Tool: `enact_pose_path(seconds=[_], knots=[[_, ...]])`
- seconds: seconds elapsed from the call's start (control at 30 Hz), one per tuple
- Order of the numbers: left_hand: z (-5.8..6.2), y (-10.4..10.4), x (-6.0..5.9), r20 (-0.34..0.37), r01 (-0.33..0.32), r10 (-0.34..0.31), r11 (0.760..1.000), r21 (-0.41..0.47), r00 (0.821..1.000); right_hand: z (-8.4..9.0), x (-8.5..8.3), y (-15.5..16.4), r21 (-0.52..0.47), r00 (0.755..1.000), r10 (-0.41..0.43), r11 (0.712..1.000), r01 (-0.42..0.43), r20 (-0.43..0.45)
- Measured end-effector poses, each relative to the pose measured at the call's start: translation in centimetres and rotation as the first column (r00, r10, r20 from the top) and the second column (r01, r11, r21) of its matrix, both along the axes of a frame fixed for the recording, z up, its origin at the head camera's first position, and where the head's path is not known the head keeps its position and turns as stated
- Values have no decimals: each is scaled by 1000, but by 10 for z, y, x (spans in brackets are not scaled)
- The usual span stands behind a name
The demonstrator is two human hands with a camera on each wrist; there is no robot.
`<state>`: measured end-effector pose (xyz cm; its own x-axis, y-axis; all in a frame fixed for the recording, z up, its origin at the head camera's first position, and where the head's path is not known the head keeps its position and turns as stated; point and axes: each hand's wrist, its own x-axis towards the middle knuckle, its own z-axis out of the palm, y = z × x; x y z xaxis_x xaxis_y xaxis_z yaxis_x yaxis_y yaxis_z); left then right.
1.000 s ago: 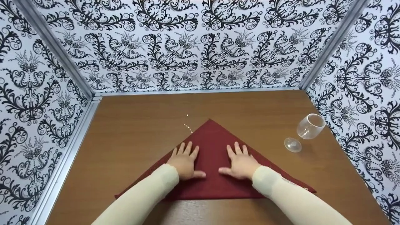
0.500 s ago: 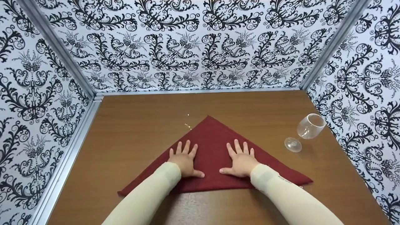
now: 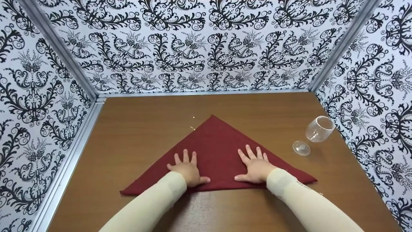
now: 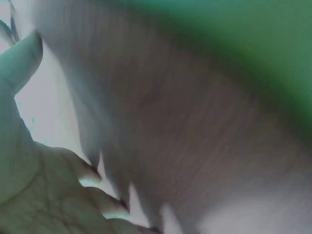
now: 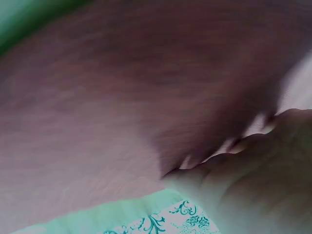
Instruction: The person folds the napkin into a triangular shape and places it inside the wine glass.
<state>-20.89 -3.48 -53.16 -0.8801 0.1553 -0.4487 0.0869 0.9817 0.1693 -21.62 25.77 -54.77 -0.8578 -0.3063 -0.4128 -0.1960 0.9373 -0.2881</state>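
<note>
Napkin (image 3: 219, 151), dark red, folded into a triangle, lies flat mid-table (image 3: 135, 129), apex pointing away. Left hand (image 3: 186, 169) and right hand (image 3: 257, 167) both rest on it, palms down, fingers spread. Smoothing likely works best with even outward pressure, keeping the near edge aligned; wine glass (image 3: 313, 133) lies tipped well right.

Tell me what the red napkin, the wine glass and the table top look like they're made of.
Red napkin: looks like woven cloth, matte dark red, lying flat and limp in a folded triangle under both hands.
Wine glass: clear and shiny, lying on its side; glass or clear plastic, can't tell which.
Table top: brown wood-grain surface with a slight sheen, probably laminate rather than solid wood.
</note>
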Motion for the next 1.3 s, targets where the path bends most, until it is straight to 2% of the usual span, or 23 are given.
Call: enact_pose_path(seconds=[0.13, 0.3, 0.53, 0.73, 0.97, 1.1, 1.2, 1.3], knots=[[5, -1, 0, 61, -63, 62, 998, 12, 996, -5, -4, 2, 3, 1000, 9, 1000, -9, -24], [3, -4, -8, 75, -78, 75, 996, 36, 994, -7, -11, 3, 5, 999, 10, 1000, -10, -41], [-2, -5, -13, 39, -67, 66, 997, 39, 997, -5, -14, 3, 13, 999, 8, 1000, -7, -43], [-4, -8, -18, 36, -55, 54, 998, 36, 998, -3, -13, -1, 16, 999, -10, 1000, 11, -40], [-13, -15, -36, 33, -31, 29, 998, 46, 999, -2, -14, -7, 41, 998, -42, 998, 44, -39], [-20, -19, -49, 4, -10, 10, 999, 48, 1000, -4, -16, -11, 50, 997, -66, 996, 68, -46], [-17, -17, -53, -36, -21, 22, 999, 35, 999, -7, -18, -13, 47, 995, -88, 995, 90, -47], [-10, -8, -48, -55, -64, 65, 997, 35, 996, -11, -20, -15, 47, 994, -104, 993, 106, -42]])
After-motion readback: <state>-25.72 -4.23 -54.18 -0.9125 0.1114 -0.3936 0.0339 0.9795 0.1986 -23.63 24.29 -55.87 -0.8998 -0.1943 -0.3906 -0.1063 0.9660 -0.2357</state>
